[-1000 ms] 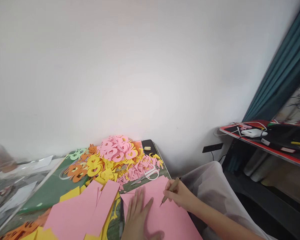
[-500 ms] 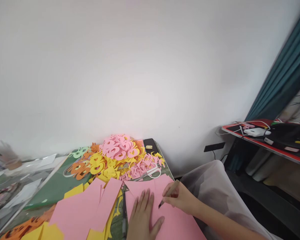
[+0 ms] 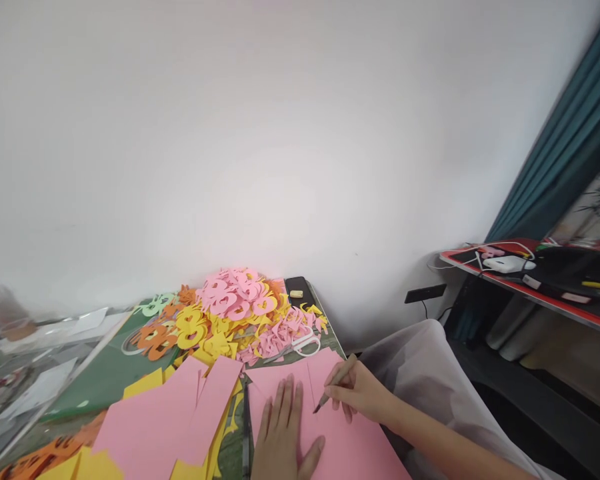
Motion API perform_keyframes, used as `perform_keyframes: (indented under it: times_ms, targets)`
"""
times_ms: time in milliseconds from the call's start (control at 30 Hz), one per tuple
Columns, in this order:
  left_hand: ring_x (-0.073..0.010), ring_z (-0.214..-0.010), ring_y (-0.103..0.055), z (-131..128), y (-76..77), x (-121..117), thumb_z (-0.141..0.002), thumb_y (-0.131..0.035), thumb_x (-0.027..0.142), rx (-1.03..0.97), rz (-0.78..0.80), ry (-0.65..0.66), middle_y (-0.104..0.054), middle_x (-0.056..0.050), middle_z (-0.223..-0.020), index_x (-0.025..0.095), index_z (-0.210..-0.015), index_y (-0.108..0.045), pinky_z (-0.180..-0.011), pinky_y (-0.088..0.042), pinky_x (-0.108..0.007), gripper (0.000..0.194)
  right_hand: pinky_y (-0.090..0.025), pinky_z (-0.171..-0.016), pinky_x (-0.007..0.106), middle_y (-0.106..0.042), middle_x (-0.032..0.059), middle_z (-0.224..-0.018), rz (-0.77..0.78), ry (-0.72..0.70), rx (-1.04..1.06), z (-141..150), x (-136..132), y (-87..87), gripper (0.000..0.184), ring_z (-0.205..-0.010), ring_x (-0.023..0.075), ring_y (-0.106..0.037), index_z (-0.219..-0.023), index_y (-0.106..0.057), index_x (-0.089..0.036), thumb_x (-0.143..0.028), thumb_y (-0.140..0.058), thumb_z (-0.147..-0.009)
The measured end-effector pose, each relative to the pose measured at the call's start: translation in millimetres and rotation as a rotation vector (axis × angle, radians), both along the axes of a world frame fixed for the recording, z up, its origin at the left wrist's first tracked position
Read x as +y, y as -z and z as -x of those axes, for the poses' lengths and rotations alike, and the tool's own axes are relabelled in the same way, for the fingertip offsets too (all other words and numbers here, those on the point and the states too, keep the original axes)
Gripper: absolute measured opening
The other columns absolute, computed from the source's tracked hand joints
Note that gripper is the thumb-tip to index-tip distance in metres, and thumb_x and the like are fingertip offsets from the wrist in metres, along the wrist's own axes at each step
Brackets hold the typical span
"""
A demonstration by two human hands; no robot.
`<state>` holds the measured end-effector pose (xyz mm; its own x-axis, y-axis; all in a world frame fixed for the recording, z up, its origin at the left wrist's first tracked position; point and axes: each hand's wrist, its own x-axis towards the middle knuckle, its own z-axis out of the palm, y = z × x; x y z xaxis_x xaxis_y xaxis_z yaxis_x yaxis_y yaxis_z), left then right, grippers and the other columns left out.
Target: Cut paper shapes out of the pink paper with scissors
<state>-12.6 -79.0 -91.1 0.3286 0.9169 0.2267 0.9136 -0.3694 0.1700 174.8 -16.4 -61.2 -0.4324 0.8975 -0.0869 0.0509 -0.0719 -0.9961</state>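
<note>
white wall (image 3: pixel 280 147) behind; right hand (image 3: pixel 356 388) holds slim tool (image 3: pixel 322 403) against pink paper (image 3: pixel 353 443).

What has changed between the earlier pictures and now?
The tip of the pen-like tool has shifted left across the pink sheet, closer to the left hand, whose fingers have drawn together. A thin line now shows from near the sheet's top edge toward the tip. No hold changed: the right hand keeps its grip, the left stays flat. The scissors and paper cutouts lie as before.
</note>
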Motion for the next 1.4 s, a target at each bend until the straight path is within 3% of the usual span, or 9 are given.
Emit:
perform_keyframes:
  times_ms: [333, 700, 1067, 1267, 1400]
  targets:
    - [-0.0257, -0.126, -0.020, 0, -1.6, 1, -0.080, -0.033, 0.046, 0.038, 0.075, 0.005, -0.023, -0.003, -0.137, 0.024, -0.131, -0.013, -0.098, -0.025, -0.046, 0.060, -0.045, -0.041, 0.024, -0.055, -0.0031, -0.049, -0.020, 0.112, 0.018, 3, 11, 16.1, 0.037, -0.039, 0.0120, -0.055, -0.071, -0.051, -0.014, -0.048, -0.061, -0.063]
    - [-0.0258, -0.126, -0.020, 1, 3.4, 5, -0.081, -0.032, 0.048, 0.046, 0.070, 0.017, -0.021, -0.005, -0.137, 0.020, -0.132, -0.013, -0.098, -0.029, -0.043, 0.061, -0.049, -0.049, 0.027, -0.056, -0.0012, -0.055, -0.152, 0.181, 0.017, 14, 21, 7.5, 0.028, -0.048, 0.0143, -0.058, -0.073, -0.053, -0.015, -0.042, -0.056, -0.070]
    - [-0.0263, -0.124, -0.024, 4, 8.2, 8, -0.080, -0.031, 0.051, 0.076, 0.029, 0.029, -0.025, -0.005, -0.136, 0.022, -0.131, -0.011, -0.096, -0.031, -0.042, 0.062, -0.048, -0.048, 0.027, -0.055, -0.0023, -0.051, -0.139, 0.265, 0.044, 22, 47, 15.7, 0.037, -0.045, 0.0144, -0.057, -0.070, -0.052, -0.015, -0.051, -0.058, -0.063]
    - [-0.0247, -0.121, -0.033, 5, 13.3, 5, -0.078, -0.036, 0.051, 0.079, -0.111, -0.006, -0.034, -0.003, -0.133, 0.025, -0.131, -0.015, -0.095, -0.031, -0.038, 0.063, -0.049, -0.049, 0.027, -0.058, -0.0006, -0.052, -0.118, 0.261, 0.062, 16, 47, 3.1, 0.040, -0.048, 0.0155, -0.060, -0.071, -0.054, -0.014, -0.053, -0.058, -0.062]
    - [-0.0257, -0.121, -0.032, -4, 10.9, 2, -0.076, -0.037, 0.053, 0.048, -0.116, -0.121, -0.034, -0.005, -0.133, 0.022, -0.129, -0.028, -0.095, -0.029, -0.040, 0.062, -0.047, -0.046, 0.025, -0.060, 0.0004, -0.052, -0.101, 0.206, 0.066, 7, 34, -9.2, 0.038, -0.047, 0.0153, -0.060, -0.071, -0.056, -0.013, -0.049, -0.060, -0.063]
